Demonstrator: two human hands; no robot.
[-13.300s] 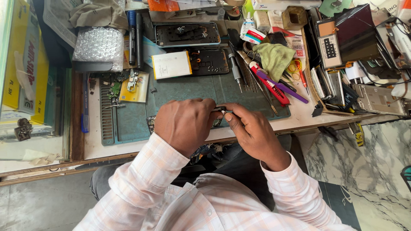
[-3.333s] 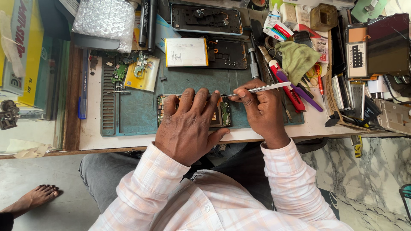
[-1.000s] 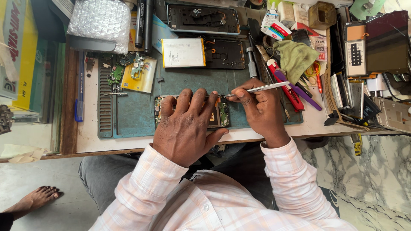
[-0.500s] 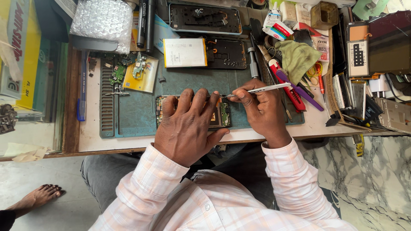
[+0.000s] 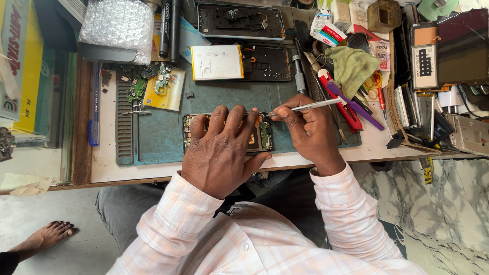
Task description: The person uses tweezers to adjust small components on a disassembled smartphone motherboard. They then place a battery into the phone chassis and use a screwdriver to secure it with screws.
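The left hand (image 5: 220, 153) lies flat, fingers spread, on an opened phone (image 5: 260, 136) that rests on the green work mat (image 5: 158, 137) near the front edge of the bench (image 5: 104, 163). The hand presses the phone down rather than gripping it; most of the phone is hidden beneath the palm and fingers, with only its right end, showing a circuit board, and a strip at its left end visible. The right hand (image 5: 305, 135) pinches a pair of metal tweezers (image 5: 305, 107) between thumb and forefinger, the other fingers curled beneath. The tweezers' tip meets the phone's upper edge just beside the left hand's fingertips (image 5: 235, 110), while their handle slants up to the right. Behind the phone on the mat lie a second opened phone with a white battery (image 5: 216, 62) and a yellow card holding small parts (image 5: 164, 91). A green cloth (image 5: 351, 69) sits among tools to the right
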